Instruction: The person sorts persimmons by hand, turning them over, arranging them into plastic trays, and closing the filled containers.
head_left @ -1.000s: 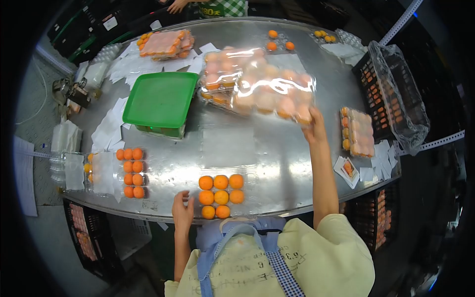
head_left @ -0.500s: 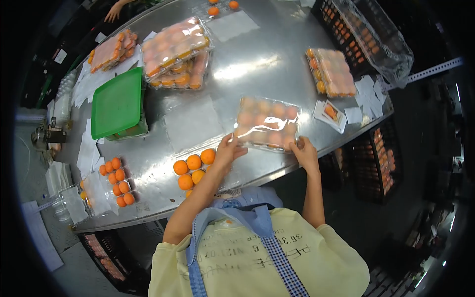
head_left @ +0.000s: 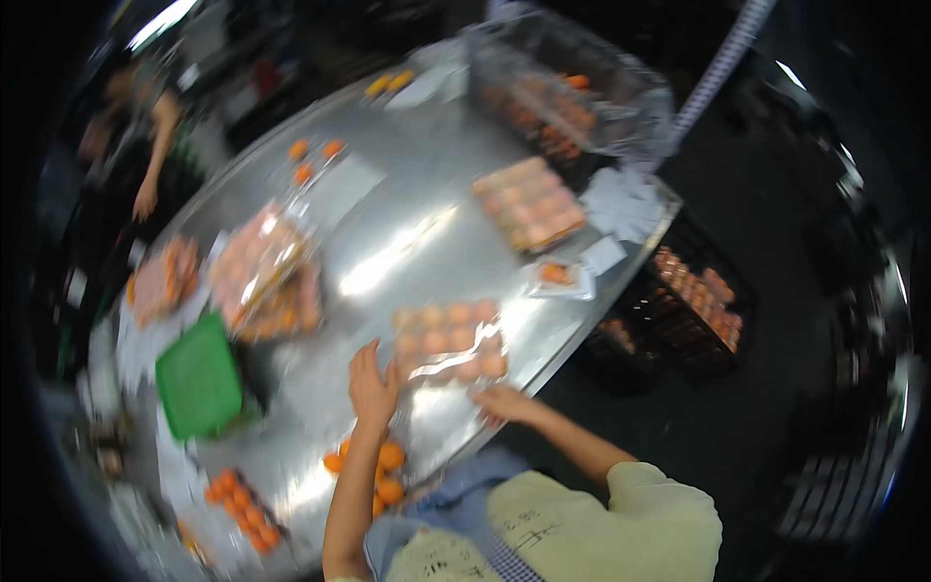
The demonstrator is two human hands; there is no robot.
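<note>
A clear plastic pack of orange fruit (head_left: pixel 450 339) lies flat on the metal table (head_left: pixel 373 233), near its front edge. My left hand (head_left: pixel 372 386) is at the pack's left side, fingers apart and holding nothing. At the pack's lower right corner is my right hand (head_left: pixel 502 404), its fingers bent; blur hides whether they pinch the plastic. Loose-looking orange fruit (head_left: pixel 390 456) sits beside my left forearm, partly covered by it.
Stacked fruit packs (head_left: pixel 267 272) and a green-lidded box (head_left: pixel 199 376) are at the left. Another pack (head_left: pixel 529 204), cards (head_left: pixel 561 279) and a plastic-lined crate (head_left: pixel 572 87) are at the right. A co-worker's arm (head_left: pixel 155 155) shows at upper left.
The view has turned and shifted right. The pack, first lifted over the stack in my right hand, now lies near the front edge. My left hand has moved from the table edge to the pack's left side.
</note>
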